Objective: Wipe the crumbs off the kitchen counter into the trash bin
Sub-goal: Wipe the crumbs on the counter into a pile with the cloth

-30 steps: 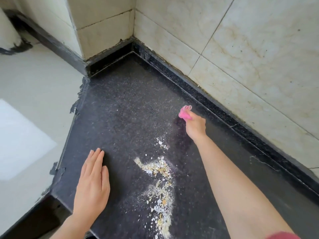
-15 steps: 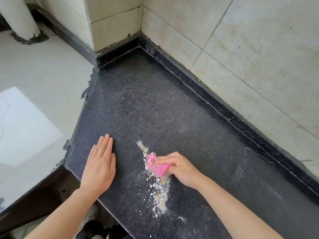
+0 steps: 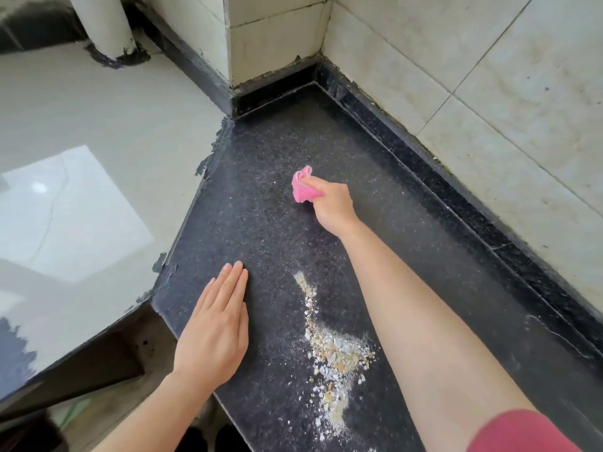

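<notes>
A black speckled counter (image 3: 261,203) runs along a tiled wall. Pale crumbs (image 3: 336,350) lie in a streak and a heap near the counter's front edge. My right hand (image 3: 332,203) is stretched out to the middle of the counter, shut on a crumpled pink cloth (image 3: 303,187) that presses on the stone, well beyond the crumbs. My left hand (image 3: 215,327) lies flat on the counter, fingers together, just left of the crumb heap and holding nothing. No trash bin is in view.
A black raised strip (image 3: 456,190) edges the counter against the tiled wall (image 3: 489,93) at right and back. The counter's left edge (image 3: 182,233) drops to a pale floor (image 3: 98,132). A white pipe (image 3: 104,24) stands at the far left.
My right hand, which had dragged the cloth down onto the crumbs half a second ago, has reached back out to the counter's middle. The crumbs sit in a tighter heap. My left hand stayed flat.
</notes>
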